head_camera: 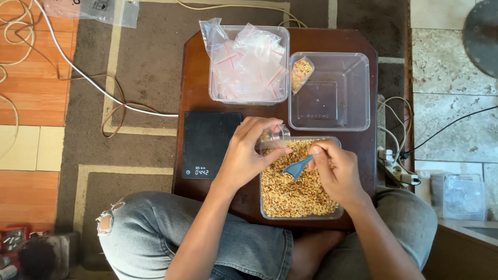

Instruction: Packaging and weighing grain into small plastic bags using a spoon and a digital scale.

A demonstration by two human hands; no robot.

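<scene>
My left hand (248, 153) holds a small clear zip bag (276, 136) open over a clear tub of chopped nuts (298, 194). My right hand (337, 171) grips a small blue scoop (297, 168), its bowl down in the nuts just below the bag's mouth. Both hands hover over the near tub on a dark wooden table (194, 83).
A black digital scale (210, 142) lies left of the nut tub. A clear tub of empty zip bags (249, 62) stands at the back. Beside it a clear tub (358, 103) holds one filled bag (301, 72). Cables (104, 98) trail over the carpet at left.
</scene>
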